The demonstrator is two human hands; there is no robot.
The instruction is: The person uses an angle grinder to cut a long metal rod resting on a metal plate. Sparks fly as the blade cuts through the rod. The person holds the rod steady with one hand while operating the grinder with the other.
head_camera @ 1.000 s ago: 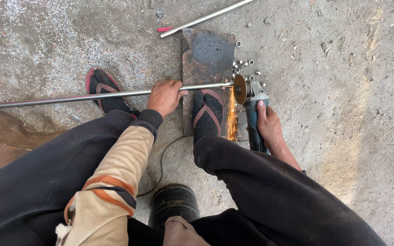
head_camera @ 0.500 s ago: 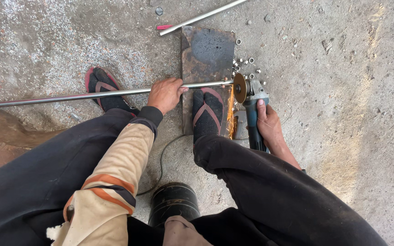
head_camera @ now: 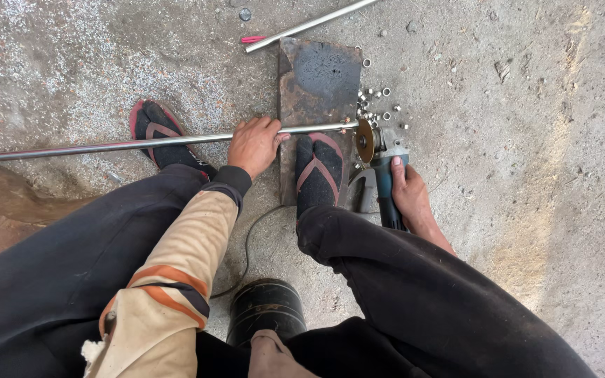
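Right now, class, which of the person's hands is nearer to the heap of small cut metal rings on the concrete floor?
Right. The right hand grips the blue angle grinder just below the rings; the left hand holds the long steel tube, farther off across the rusty plate.

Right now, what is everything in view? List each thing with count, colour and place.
long metal tube: one, silver, lying across the floor onto the plate, held by the left hand
angle grinder: one, dark blue-green body, its disc at the tube's right end
steel plate: one, dark rusty, flat on the floor under the right foot
cut rings: a scatter, silver, on the floor beside the plate
second tube: one, silver, top of view
black cylinder: one, between the legs
concrete floor: grey
sandals: two, red-strapped
left hand: gripping the tube
right hand: gripping the grinder
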